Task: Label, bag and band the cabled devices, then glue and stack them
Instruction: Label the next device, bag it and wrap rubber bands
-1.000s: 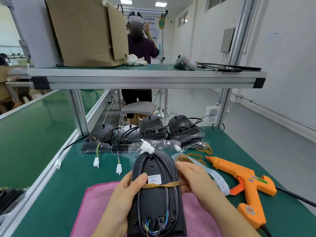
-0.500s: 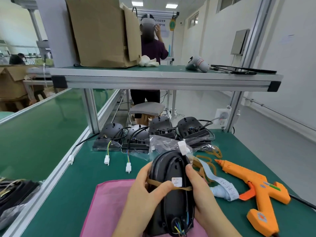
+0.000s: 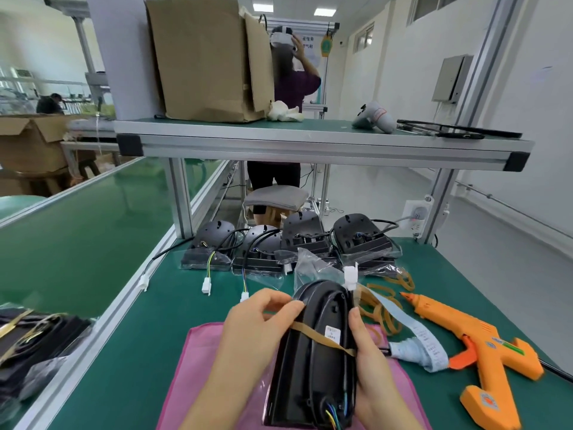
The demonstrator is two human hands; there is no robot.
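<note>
A black cabled device [image 3: 313, 361] in a clear bag is held tilted on its edge above a pink cloth [image 3: 198, 380]. A tan rubber band [image 3: 310, 334] runs across it beside a small white label [image 3: 332, 333]. My left hand [image 3: 248, 336] grips the device's left side, its fingers pinching the bag and band near the top. My right hand [image 3: 369, 364] grips the right side, thumb on the band. The white connector [image 3: 350, 277] sticks out at the top. Several bagged black devices [image 3: 310, 243] stand at the table's back.
An orange glue gun [image 3: 477, 349] lies to the right, with a label strip [image 3: 415, 336] and loose rubber bands [image 3: 384, 302] between it and the device. A green conveyor [image 3: 71, 231] runs on the left. A shelf [image 3: 310, 144] overhead carries a cardboard box [image 3: 204, 60]. A person stands behind.
The device has been turned from lying flat to standing on its edge. The band now sits across it at a slant, and both hands have shifted along its sides.
</note>
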